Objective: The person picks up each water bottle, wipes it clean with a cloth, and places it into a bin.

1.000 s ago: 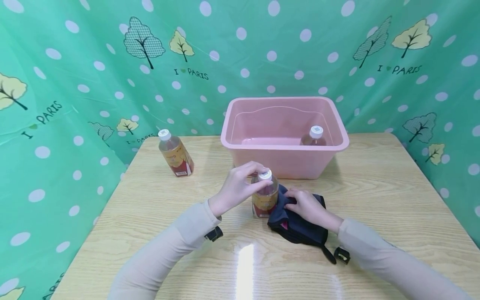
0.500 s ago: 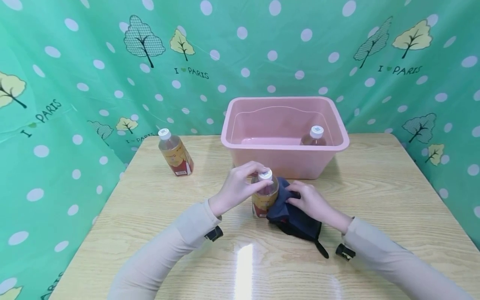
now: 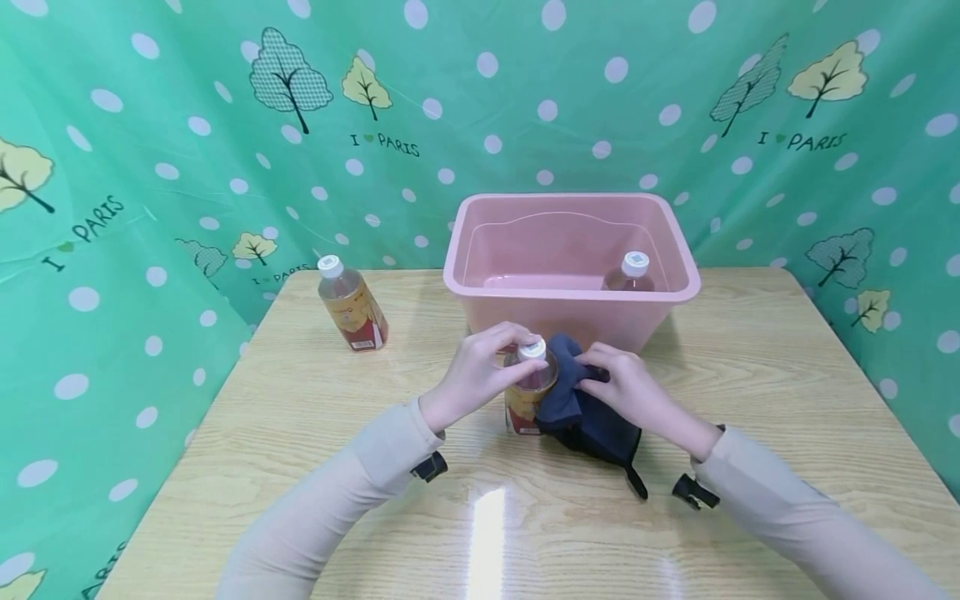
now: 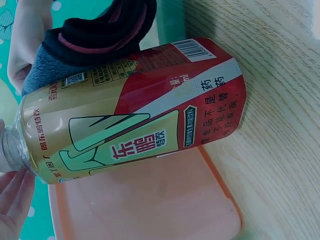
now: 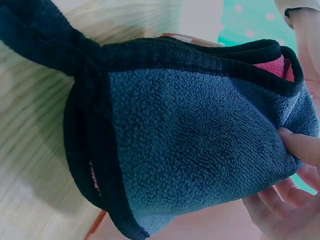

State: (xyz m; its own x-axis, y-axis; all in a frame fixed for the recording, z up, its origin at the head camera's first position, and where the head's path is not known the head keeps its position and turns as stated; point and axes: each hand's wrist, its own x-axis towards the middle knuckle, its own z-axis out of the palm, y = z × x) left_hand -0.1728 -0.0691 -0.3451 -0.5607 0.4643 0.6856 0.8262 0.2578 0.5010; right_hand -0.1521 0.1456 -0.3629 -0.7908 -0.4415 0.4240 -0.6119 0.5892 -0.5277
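In the head view a bottle (image 3: pixel 528 403) stands upright on the table in front of the pink bin, its white cap pinched by my left hand (image 3: pixel 480 372). Against the bottle's right side lies a folded dark cloth (image 3: pixel 606 429), which my right hand (image 3: pixel 630 390) grips by its upper part. The left wrist view shows the gold and red bottle label (image 4: pixel 135 115) with the cloth (image 4: pixel 100 45) touching its side. Thumb and fingers of my right hand (image 5: pixel 292 185) pinch the blue-grey cloth (image 5: pixel 190 135) in the right wrist view.
A pink bin (image 3: pixel 570 312) stands behind both hands, with a white-capped bottle (image 3: pixel 634 268) inside at its right. Another bottle (image 3: pixel 354 308) stands at the back left of the wooden table (image 3: pixel 360 533). A green patterned curtain (image 3: pixel 480 108) hangs behind.
My right hand has moved slightly up and right, carrying the cloth's upper part higher along the bottle; the cloth's loop has shifted left. My left hand and the bottle have stayed put.
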